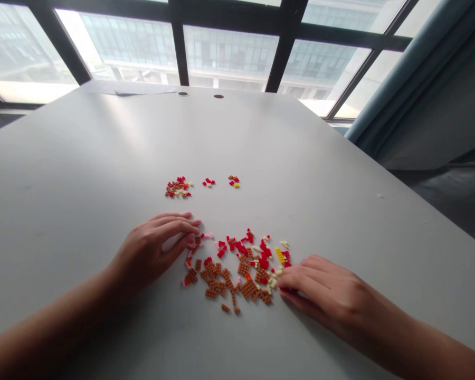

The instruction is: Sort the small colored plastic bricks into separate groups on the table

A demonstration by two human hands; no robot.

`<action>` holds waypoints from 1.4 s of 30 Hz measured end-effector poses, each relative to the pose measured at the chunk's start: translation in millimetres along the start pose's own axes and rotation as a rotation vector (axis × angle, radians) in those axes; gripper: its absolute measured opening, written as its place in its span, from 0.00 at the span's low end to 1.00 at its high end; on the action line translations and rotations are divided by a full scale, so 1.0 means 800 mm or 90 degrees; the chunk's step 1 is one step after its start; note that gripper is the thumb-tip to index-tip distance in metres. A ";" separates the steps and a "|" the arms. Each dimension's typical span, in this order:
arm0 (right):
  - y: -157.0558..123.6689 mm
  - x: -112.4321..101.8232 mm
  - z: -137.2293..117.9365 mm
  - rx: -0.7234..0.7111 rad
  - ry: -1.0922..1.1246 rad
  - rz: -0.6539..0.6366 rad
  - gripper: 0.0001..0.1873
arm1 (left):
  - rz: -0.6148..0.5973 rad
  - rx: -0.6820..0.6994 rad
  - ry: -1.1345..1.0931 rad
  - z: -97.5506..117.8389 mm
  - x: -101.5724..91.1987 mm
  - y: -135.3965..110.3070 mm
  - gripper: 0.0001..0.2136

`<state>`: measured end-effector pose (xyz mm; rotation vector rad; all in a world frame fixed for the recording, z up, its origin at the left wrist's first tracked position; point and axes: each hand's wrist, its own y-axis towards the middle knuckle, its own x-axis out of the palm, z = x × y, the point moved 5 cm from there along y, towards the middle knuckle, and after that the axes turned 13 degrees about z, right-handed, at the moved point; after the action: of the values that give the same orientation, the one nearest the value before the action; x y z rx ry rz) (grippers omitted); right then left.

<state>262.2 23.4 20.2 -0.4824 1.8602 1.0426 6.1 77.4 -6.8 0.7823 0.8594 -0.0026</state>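
A loose pile of small toy building bricks (247,287), in brown, red, cream, pink and a little yellow, is spread on the white table (261,142). At the pile's left edge is my left hand (152,245), its fingers stretched out and somewhat apart. Its thumb and index tips come near some pink and brown bricks (197,241). My right hand (332,290) rests at the right edge beside cream bricks (272,283). There the fingers are bent and pressed together, and their undersides are hidden; a bit of red shows below them.
Farther back lie three smaller groups: a mixed brick heap (177,188) on the left, a few red and cream bricks (209,182), and a few brown, red and yellow ones (234,181). Beyond the table are windows (229,58); a blue curtain (411,79) hangs at right.
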 end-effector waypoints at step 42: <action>0.138 0.056 0.190 0.294 0.019 0.153 0.07 | 0.016 0.021 -0.013 0.002 0.001 0.000 0.07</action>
<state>244.6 214.6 -0.7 -0.0029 2.1406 0.7199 7.7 76.5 -6.5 0.8224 0.8311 -0.0023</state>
